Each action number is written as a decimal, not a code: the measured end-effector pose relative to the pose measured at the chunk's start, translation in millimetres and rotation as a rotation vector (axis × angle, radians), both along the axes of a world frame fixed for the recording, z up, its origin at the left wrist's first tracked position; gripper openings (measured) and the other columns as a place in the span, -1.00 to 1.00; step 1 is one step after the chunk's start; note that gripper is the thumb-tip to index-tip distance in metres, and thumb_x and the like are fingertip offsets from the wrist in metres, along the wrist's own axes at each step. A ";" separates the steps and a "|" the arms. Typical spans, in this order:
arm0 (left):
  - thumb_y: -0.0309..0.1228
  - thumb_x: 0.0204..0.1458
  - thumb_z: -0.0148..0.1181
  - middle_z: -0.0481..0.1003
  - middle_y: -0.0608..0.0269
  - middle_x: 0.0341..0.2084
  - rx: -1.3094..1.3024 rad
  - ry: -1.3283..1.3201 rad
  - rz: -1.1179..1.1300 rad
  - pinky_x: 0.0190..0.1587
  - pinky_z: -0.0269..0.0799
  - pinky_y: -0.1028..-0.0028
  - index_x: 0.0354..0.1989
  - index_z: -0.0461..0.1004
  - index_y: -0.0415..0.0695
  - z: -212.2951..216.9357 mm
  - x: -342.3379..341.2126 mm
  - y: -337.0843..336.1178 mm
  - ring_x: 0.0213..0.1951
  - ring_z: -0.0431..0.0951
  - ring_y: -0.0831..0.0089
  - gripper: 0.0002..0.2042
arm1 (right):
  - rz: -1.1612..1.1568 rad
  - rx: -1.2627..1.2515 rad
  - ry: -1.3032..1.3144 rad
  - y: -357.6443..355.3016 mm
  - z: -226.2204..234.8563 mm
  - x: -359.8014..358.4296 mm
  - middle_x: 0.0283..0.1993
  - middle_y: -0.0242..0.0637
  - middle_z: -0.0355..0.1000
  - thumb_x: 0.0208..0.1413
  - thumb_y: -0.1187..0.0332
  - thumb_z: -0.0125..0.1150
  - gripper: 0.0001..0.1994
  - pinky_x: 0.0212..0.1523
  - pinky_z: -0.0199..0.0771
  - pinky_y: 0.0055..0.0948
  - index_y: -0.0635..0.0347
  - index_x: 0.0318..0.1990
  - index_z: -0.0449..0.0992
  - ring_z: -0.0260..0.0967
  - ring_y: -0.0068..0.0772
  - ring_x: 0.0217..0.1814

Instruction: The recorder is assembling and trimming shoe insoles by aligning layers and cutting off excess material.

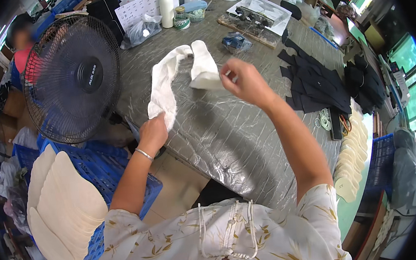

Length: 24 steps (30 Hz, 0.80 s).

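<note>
A long white fabric strip (169, 79) arches over the grey, plastic-covered table (228, 133). My left hand (153, 133) grips its lower left end at the table's near-left edge. My right hand (244, 80) is raised above the table and pinches the other end, where the strip folds into a wider white piece (205, 71). Both forearms come in from the lower edge.
A black standing fan (72, 77) is at the left. Below it, blue crates (107, 168) hold stacked cream insole-shaped pieces (64, 207). Black fabric pieces (317, 83) lie at the table's right. A white bottle (166, 7), jars and bags stand at the far end. Another person (22, 44) sits behind the fan.
</note>
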<state>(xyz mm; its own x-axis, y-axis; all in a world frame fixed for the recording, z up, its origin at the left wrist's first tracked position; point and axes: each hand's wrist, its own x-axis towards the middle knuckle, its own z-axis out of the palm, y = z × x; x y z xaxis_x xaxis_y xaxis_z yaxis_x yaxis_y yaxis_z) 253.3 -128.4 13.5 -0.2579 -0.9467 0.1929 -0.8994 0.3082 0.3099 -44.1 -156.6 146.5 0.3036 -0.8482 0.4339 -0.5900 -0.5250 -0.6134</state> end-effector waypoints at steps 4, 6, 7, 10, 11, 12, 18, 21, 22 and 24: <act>-0.46 -0.04 0.23 0.51 0.11 -0.48 -0.342 -0.013 -0.025 -0.34 0.43 0.28 -0.21 0.55 -0.16 27.2 -3.6 5.4 -0.47 0.49 0.16 -0.81 | -0.050 0.059 -0.062 22.6 -26.0 -2.9 -0.36 -0.14 0.45 0.03 0.44 0.21 -0.91 -0.34 0.48 -0.30 0.27 -0.35 0.47 0.51 -0.26 -0.39; -0.47 -0.01 0.22 0.49 0.09 -0.42 -0.263 0.180 0.022 -0.33 0.44 0.28 -0.22 0.54 -0.17 31.2 -7.8 2.8 -0.43 0.50 0.14 -0.83 | -0.104 0.100 -0.112 31.0 -33.7 -1.2 -0.35 -0.13 0.46 0.03 0.42 0.21 -0.89 -0.33 0.47 -0.32 0.28 -0.35 0.48 0.51 -0.26 -0.38; -0.47 0.02 0.20 0.47 0.07 -0.37 -0.183 0.377 0.067 -0.31 0.44 0.27 -0.23 0.53 -0.18 33.1 -9.8 0.3 -0.40 0.51 0.12 -0.85 | -0.124 0.142 -0.159 31.6 -39.9 -2.0 -0.35 -0.15 0.49 0.02 0.42 0.21 -0.88 -0.31 0.46 -0.37 0.28 -0.33 0.49 0.50 -0.30 -0.40; -0.46 0.04 0.19 0.46 0.06 -0.34 -0.186 0.559 0.104 -0.33 0.44 0.32 -0.21 0.55 -0.19 30.3 -11.7 -10.8 -0.40 0.54 0.18 -0.84 | -0.170 0.255 -0.285 32.7 -48.8 -4.3 -0.40 -0.19 0.51 0.03 0.42 0.20 -0.88 -0.34 0.45 -0.42 0.29 -0.32 0.49 0.48 -0.40 -0.43; -0.46 0.03 0.19 0.47 0.04 -0.32 -0.212 0.527 0.044 -0.30 0.45 0.32 -0.20 0.55 -0.18 33.5 -20.7 -10.5 -0.36 0.55 0.17 -0.84 | -0.162 0.287 -0.336 30.4 -51.2 -6.6 -0.44 -0.22 0.50 0.04 0.41 0.19 -0.87 -0.37 0.44 -0.44 0.31 -0.32 0.49 0.46 -0.46 -0.44; -0.46 0.03 0.19 0.48 0.03 -0.29 -0.158 0.501 -0.073 -0.25 0.45 0.31 -0.18 0.54 -0.18 30.6 -33.1 -11.6 -0.30 0.54 0.14 -0.81 | -0.152 0.323 -0.384 29.1 -54.6 -8.2 -0.47 -0.25 0.49 0.05 0.40 0.18 -0.86 -0.39 0.42 -0.46 0.32 -0.32 0.49 0.44 -0.51 -0.45; -0.41 0.00 0.23 0.52 0.04 -0.17 -0.233 0.429 -0.170 -0.04 0.41 0.24 -0.14 0.52 -0.21 -21.3 -104.7 -57.6 -0.10 0.50 0.05 -0.75 | -0.182 0.328 -0.526 -1.0 -46.1 1.4 -0.48 -0.32 0.48 0.07 0.37 0.19 -0.82 -0.45 0.39 -0.55 0.37 -0.33 0.49 0.40 -0.62 -0.47; -0.40 -0.01 0.25 0.53 0.08 -0.19 -0.252 0.445 -0.060 -0.06 0.42 0.23 -0.22 0.55 -0.19 -34.6 -120.1 -69.1 -0.13 0.51 0.06 -0.80 | -0.224 0.297 -0.644 -13.4 -41.1 6.7 -0.47 -0.34 0.49 0.06 0.37 0.19 -0.82 -0.46 0.38 -0.57 0.36 -0.33 0.50 0.39 -0.63 -0.46; -0.40 -0.02 0.25 0.53 0.08 -0.18 -0.257 0.439 -0.057 -0.06 0.42 0.23 -0.22 0.55 -0.18 -39.9 -123.3 -70.8 -0.12 0.51 0.07 -0.80 | -0.226 0.303 -0.663 -18.2 -39.3 5.4 -0.43 -0.35 0.48 0.10 0.36 0.16 -0.82 -0.46 0.40 -0.59 0.34 -0.30 0.48 0.41 -0.63 -0.42; -0.40 -0.02 0.25 0.53 0.09 -0.17 -0.263 0.434 -0.056 -0.05 0.41 0.23 -0.21 0.55 -0.17 -46.2 -127.2 -72.8 -0.12 0.51 0.07 -0.79 | -0.237 0.305 -0.721 -28.0 -30.7 4.5 -0.39 -0.36 0.47 0.13 0.35 0.13 -0.82 -0.44 0.42 -0.60 0.32 -0.27 0.47 0.44 -0.62 -0.37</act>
<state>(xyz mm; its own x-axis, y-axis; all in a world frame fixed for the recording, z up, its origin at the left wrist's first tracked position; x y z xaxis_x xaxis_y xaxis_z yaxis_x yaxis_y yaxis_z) 126.1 -201.2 -32.7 -0.1507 -0.8388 0.5232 -0.6849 0.4702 0.5565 -39.6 -184.6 115.8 -0.1643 -0.9672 0.1938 -0.0703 -0.1845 -0.9803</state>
